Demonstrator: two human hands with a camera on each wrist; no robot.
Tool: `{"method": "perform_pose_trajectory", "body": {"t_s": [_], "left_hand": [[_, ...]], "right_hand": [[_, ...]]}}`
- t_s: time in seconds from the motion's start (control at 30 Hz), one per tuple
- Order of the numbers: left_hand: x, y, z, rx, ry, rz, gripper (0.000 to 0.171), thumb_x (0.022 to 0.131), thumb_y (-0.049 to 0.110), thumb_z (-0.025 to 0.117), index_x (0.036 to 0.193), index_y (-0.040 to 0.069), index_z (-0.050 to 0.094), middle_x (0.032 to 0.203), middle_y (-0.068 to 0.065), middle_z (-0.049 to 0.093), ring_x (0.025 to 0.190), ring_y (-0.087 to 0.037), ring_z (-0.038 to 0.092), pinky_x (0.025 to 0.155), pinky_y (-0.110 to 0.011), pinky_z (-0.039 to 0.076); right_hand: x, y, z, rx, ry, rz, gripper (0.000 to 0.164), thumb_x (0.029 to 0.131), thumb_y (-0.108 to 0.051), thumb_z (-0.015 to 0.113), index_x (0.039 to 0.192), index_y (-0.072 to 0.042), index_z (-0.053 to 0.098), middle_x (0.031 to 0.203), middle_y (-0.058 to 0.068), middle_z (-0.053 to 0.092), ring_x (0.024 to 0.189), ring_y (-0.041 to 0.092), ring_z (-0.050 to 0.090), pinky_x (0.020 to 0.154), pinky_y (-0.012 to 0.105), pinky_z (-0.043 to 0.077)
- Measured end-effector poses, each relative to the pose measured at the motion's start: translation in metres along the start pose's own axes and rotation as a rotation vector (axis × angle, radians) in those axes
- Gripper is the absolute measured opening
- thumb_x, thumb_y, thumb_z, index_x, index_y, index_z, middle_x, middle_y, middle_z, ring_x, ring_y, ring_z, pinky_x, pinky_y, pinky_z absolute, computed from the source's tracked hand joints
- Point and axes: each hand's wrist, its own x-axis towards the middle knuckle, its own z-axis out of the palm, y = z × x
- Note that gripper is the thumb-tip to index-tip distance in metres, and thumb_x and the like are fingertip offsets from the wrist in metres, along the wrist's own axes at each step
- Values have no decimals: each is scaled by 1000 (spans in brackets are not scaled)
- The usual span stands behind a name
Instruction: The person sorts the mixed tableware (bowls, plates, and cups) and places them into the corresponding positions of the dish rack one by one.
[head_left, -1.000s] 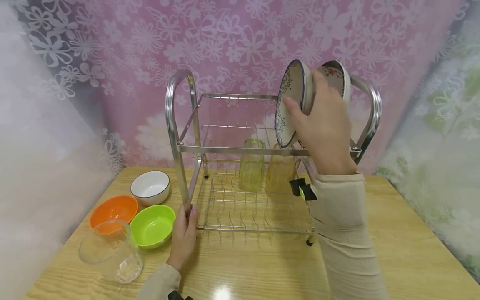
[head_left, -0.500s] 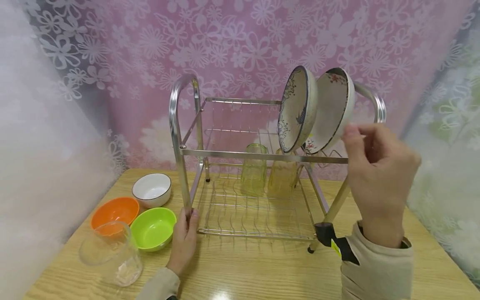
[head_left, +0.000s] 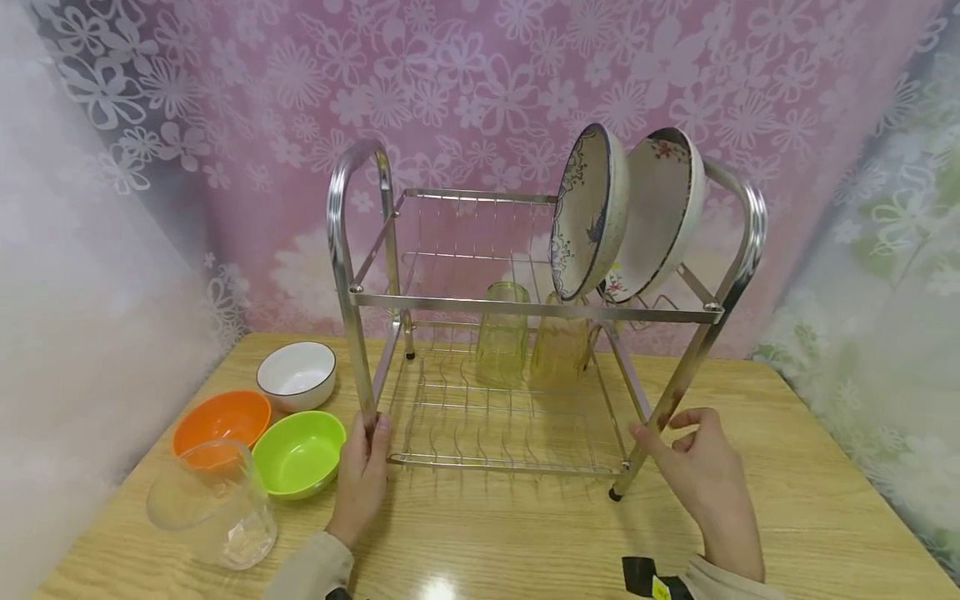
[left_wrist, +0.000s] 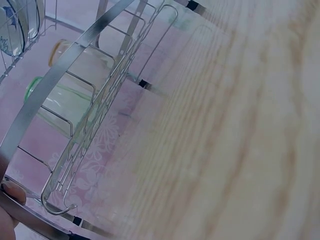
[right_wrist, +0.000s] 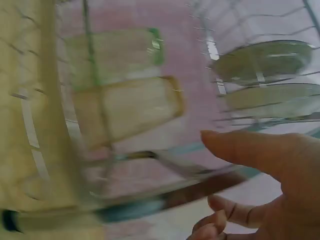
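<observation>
A two-tier metal dish rack (head_left: 495,307) stands on the wooden table. My left hand (head_left: 362,479) grips its left front leg low down; in the left wrist view only some fingertips (left_wrist: 14,192) show. My right hand (head_left: 705,475) is at the right front leg, thumb on one side and loosely bent fingers on the other. In the right wrist view a gap shows between these fingers and the leg. Two patterned bowls, one blue-rimmed (head_left: 592,212) and one red-flowered (head_left: 660,217), stand on edge at the upper tier's right. A green glass (head_left: 502,337) and an amber glass (head_left: 558,346) are on the lower tier.
Left of the rack sit a white bowl (head_left: 297,373), an orange bowl (head_left: 217,417) and a lime-green bowl (head_left: 300,454). A clear glass pitcher or cup (head_left: 225,517) stands in front of them. A flowered pink curtain (head_left: 465,92) hangs behind.
My right hand has let go of the blue-rimmed bowl, leaving it on the upper tier, and has moved down to the right front leg. My left hand has stayed on the left leg.
</observation>
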Motion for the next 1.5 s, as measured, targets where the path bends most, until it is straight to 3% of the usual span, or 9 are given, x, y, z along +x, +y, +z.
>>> {"method": "perform_pose_trajectory", "body": {"t_s": [0.23,0.47,0.6,0.7,0.87,1.07,1.2,1.33,1.5], "left_hand": [[3,-1,-3,0,-11,6,11,100,-3,43,96,-11,49,69,2,37,59,-5,36,51,-21,32],[6,0,-1,-2,-17,19,10,101,-2,42,95,-8,49,70,2,37,60,-6,36,53,-22,32],[9,1,-3,-3,-9,35,11,101,-2,42,96,-9,49,69,2,37,59,-5,36,51,-21,31],[10,1,-6,3,8,49,11,101,-3,42,95,-9,49,68,3,37,57,-5,34,49,-21,30],[11,0,-12,15,15,54,11,101,-3,42,95,-8,49,67,3,37,56,-4,34,48,-20,29],[12,0,-15,19,32,49,12,101,-2,42,96,-11,49,68,2,37,57,-5,34,49,-20,30],[13,2,-15,15,30,49,12,101,-2,42,94,-9,48,68,1,36,58,-5,34,50,-21,30],[11,2,-12,6,14,13,10,101,-2,42,94,-5,49,70,1,36,61,-6,36,54,-22,31],[1,-2,-3,-6,-23,-20,10,102,0,42,96,-4,50,71,2,37,63,-7,37,55,-23,33]], "right_hand": [[23,27,49,73,-124,-118,62,96,-37,59,135,4,35,113,39,49,94,42,55,65,39,50],[29,40,60,238,-169,-177,47,105,-19,40,139,9,24,118,37,52,115,54,47,92,70,36],[33,38,67,400,-139,-179,43,105,-10,39,141,2,21,106,27,61,111,42,54,97,68,32],[36,35,80,542,-72,-180,38,104,-10,39,140,-2,29,97,14,66,104,28,60,100,52,38],[42,41,100,722,-24,-262,29,105,-15,41,123,6,46,86,3,62,83,10,59,81,23,48],[59,46,97,831,-212,-330,27,102,-20,50,110,3,60,76,-2,49,68,10,44,66,27,40],[66,47,95,825,-268,-339,32,104,-27,45,82,-7,56,66,-3,38,58,14,31,60,33,30],[62,51,100,777,-162,-365,45,106,-29,39,69,-3,33,59,2,28,51,19,22,53,39,20],[50,68,106,729,-20,-344,49,107,-26,35,66,0,28,55,4,29,46,10,26,42,34,22]]}}
